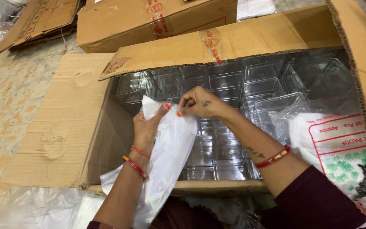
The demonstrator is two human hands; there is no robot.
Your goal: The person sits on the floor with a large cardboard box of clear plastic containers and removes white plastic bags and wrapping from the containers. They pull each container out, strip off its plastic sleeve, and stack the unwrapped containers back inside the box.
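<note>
- Where the far-left floor showed, flattened cardboard (39, 19) lay beside a closed taped carton (149, 21), well apart from the hands.
- A big open cardboard box (85, 127) filled the middle of the view, its left flap spread flat on the floor and its far flap (234, 44) standing up.
- At the near-left side of the box, the left hand (147, 127) held a white plastic bag (168, 157), thumb and fingers pinched on its upper edge.
- Just to the right, touching the same edge, the right hand (200, 103) had its fingertips closed on the bag's top, so both hands gripped the film together at its mouth.
- That bag hung down from the hands over the near wall of the box, its lower part trailing outside toward the person's lap.
- It looked thin, soft and very light, likely slippery; the top hem seemed the best hold, since the film would slide or tear if tugged mid-sheet.
- Behind and to the right, rows of clear plastic containers (259, 89) packed the box; they looked rigid but brittle.
- At the near-right, a printed white sack (344, 148) rested against the box's right wall.
</note>
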